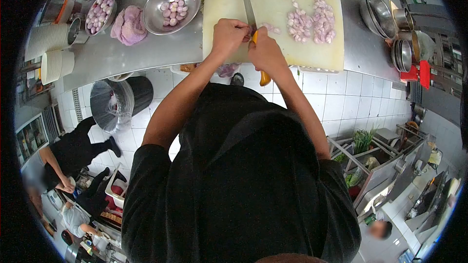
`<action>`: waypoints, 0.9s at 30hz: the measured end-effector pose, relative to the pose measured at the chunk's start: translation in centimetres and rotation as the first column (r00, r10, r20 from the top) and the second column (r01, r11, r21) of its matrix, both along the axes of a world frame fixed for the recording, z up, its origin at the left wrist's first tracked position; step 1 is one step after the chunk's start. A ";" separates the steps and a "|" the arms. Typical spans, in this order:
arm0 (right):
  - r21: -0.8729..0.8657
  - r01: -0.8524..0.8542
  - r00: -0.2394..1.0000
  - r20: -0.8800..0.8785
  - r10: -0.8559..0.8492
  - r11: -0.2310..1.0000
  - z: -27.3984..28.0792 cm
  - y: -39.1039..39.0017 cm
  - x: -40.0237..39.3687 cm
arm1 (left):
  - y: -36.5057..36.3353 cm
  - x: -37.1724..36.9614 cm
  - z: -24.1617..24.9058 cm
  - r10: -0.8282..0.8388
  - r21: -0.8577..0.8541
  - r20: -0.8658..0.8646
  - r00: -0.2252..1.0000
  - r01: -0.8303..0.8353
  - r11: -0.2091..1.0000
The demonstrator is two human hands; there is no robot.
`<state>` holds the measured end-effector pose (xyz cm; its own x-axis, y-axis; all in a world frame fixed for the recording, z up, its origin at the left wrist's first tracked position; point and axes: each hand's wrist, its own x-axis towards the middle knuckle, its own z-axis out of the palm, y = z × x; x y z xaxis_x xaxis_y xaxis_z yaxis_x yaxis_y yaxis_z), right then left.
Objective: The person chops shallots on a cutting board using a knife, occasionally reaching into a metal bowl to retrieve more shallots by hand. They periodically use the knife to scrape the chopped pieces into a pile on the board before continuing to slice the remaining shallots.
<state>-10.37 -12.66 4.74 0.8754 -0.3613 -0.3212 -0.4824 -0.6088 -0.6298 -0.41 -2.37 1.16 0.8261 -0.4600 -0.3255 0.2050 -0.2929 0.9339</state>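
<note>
My right hand (265, 51) is wrapped round the yellow handle of a long knife (247, 2), whose blade points toward the far edge of the pale cutting board (222, 0). Just left of the blade, my left hand (231, 38) has its fingertips pinched on a small shallot, mostly hidden by the fingers. A few cut pieces (271, 28) lie right of the knife. Farther right on the board are two piles of cut shallots (299, 23) (323, 21). A steel bowl (155, 0) left of the board holds peeled shallots (174, 10).
A pink cloth (129, 25) and another bowl of shallots (100, 13) lie at left, near stacked white containers (57, 67). Steel bowls (378, 14) and a red object (423, 74) stand right. A lined bin (109, 104) is below the counter; other people work lower left.
</note>
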 end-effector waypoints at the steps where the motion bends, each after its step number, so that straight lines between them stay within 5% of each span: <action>1: 0.056 0.019 1.000 -0.018 -0.018 0.998 0.4 -0.2 -0.2 | 0.0 -0.1 -0.1 -0.013 0.007 0.023 1.000 0.013 1.000; 3: 0.156 0.043 0.998 -0.040 -0.037 0.987 1.8 -1.8 0.0 | -0.5 -0.4 0.0 -0.072 0.107 0.104 0.992 0.060 0.992; 7: 0.061 0.058 0.997 0.056 -0.062 0.996 0.9 -4.2 -0.8 | -0.8 -0.8 -1.7 -0.102 0.135 0.375 0.921 0.055 0.989; 12: 0.175 0.116 0.992 -0.075 -0.104 0.978 4.7 -1.0 -1.6 | 2.4 -1.8 1.5 0.074 -0.014 0.326 0.942 -0.073 0.997; 16: 0.106 -0.010 0.999 0.033 0.006 0.994 0.2 0.8 -3.1 | 7.1 0.7 4.6 0.191 -0.092 0.295 0.936 -0.171 0.981; 21: 0.097 0.067 0.997 -0.045 -0.063 0.993 0.4 -1.6 -4.5 | 15.5 6.2 6.6 0.428 -0.197 0.341 0.837 -0.382 0.903; 24: 0.058 0.150 0.988 -0.056 -0.147 0.987 0.7 -5.4 -4.8 | 19.8 9.2 6.6 0.419 -0.161 0.427 0.801 -0.389 0.907; 27: -0.060 0.179 0.984 0.011 -0.178 0.982 -0.9 -7.9 -4.5 | 20.9 10.6 6.2 0.226 0.040 0.549 0.804 -0.296 0.954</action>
